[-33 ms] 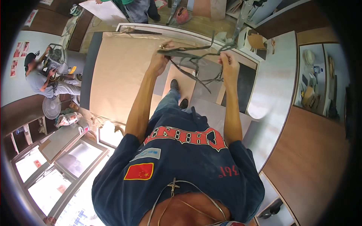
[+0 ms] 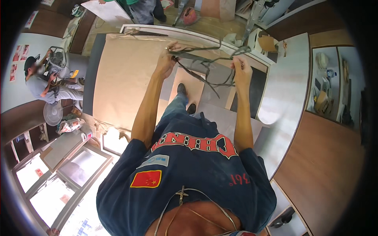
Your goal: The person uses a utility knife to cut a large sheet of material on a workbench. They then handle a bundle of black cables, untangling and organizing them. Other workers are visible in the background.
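A tangle of thin, dark, flexible strips (image 2: 193,56) stretches in the air between my two hands, its loops and loose ends hanging apart. My left hand (image 2: 167,59) is closed on the left end of the tangle, a ring showing on one finger. At the other side my right hand (image 2: 241,71) pinches the looped strips between thumb and fingers. What the strips are made of I cannot tell. Beneath and left of my hands lies a bench top covered with brown paper (image 2: 122,74).
A dark panel (image 2: 252,92) lies beyond my right forearm, beside a long white board (image 2: 289,74). At far left a co-worker (image 2: 41,88) holds a machine (image 2: 58,62) near a fan (image 2: 53,113). Another person (image 2: 145,11) stands beyond the bench. Open shelves (image 2: 325,84) are at right.
My right hand has moved slightly to the right and down, and the strips between the hands have shifted with it. My left hand stays nearly in place.
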A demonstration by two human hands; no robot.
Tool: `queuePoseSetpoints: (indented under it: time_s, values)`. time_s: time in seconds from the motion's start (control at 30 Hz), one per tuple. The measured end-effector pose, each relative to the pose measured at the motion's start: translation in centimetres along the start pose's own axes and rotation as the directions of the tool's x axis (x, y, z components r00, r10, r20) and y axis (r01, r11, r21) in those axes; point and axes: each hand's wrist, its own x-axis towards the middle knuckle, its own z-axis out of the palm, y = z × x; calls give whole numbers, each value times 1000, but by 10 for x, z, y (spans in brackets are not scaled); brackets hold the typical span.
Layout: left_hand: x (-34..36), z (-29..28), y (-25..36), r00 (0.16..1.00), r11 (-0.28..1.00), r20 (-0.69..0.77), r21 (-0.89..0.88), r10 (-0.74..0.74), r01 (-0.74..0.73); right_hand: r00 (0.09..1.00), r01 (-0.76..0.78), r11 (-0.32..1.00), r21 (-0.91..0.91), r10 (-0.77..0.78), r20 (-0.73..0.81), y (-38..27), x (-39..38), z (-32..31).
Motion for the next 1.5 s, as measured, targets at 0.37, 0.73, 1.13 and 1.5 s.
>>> queuePoseSetpoints:
  time_s: [0.37,0.73,1.13,1.5]
  values:
    - [188,-42,-90,997,965,30,-252,-74,79,913,-87,995,-44,62,-403,28,46,-24]
    - [247,23,-107,988,834,-13,534,-155,138,925,-61,995,-75,28,-380,25,104,29]
    - [150,103,-19,994,996,-111,93,-3,13,999,-4,995,-95,7,35,-1,143,122]
    - [162,93,33,931,842,-145,489,334,-227,812,363,899,-245,-176,557,-46,194,133]
